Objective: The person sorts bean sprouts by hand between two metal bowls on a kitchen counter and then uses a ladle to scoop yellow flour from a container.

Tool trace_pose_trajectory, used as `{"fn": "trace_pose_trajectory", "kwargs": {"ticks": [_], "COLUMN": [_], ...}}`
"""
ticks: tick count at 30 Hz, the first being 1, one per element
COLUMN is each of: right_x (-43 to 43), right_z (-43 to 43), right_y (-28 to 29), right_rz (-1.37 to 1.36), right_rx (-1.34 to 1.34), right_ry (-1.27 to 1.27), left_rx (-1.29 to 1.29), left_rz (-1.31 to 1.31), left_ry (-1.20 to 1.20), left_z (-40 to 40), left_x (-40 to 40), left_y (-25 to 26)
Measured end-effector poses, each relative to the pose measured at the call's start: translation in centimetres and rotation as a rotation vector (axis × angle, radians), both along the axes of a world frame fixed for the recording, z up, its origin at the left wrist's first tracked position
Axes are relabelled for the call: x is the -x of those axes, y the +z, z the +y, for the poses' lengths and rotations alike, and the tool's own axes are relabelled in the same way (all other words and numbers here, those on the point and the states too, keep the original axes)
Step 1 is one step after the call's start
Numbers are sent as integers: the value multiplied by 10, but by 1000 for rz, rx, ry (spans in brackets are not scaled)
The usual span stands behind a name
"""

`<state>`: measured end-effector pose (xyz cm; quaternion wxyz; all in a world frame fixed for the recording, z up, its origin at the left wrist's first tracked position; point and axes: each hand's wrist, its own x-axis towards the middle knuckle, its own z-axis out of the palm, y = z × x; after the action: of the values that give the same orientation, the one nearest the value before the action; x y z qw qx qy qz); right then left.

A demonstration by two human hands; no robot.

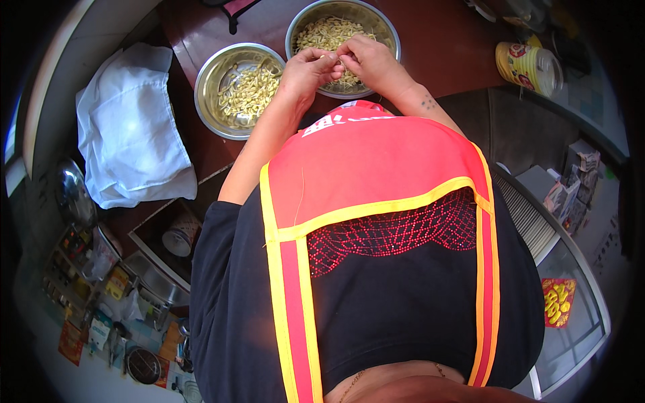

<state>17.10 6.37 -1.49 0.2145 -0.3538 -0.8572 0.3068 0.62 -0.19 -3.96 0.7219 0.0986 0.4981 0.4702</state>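
Observation:
Two round steel bowls with bean sprouts stand on a dark red table. Over the near edge of the right steel bowl (394, 40), my left hand (310, 75) and my right hand (370, 63) meet with fingertips close together. A small pale piece, seemingly a bean sprout, shows between the left fingers; what the right fingertips pinch is partly hidden. More bean sprouts (330, 35) lie below and behind the hands. To the left, beside my left forearm, the left steel bowl (201, 90) holds yellowish bean sprouts (249, 93).
A white cloth (136, 126) covers something at the left of the table (433, 45). A stack of yellow-labelled plastic tubs (529, 69) lies at the right. A pink and black item (237, 7) is at the far edge. A patterned cup (179, 237) sits lower left.

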Motion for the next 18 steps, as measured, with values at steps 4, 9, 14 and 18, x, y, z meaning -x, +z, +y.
{"fn": "trace_pose_trajectory", "kwargs": {"ticks": [4, 9, 14, 18], "right_x": [4, 8, -11, -17], "right_z": [-1, 5, 19, 7], "right_y": [-6, -2, -2, -19], "right_rz": [32, 99, -105, -113], "right_rx": [260, 385, 666, 1], "right_ry": [-145, -336, -263, 12], "left_rx": [-16, -63, -57, -45], "left_rz": [-76, -155, -377, -387], "left_ry": [22, 23, 138, 204], "left_z": [3, 3, -1, -5], "left_x": [3, 9, 16, 23], "left_y": [1, -2, 3, -1]}}
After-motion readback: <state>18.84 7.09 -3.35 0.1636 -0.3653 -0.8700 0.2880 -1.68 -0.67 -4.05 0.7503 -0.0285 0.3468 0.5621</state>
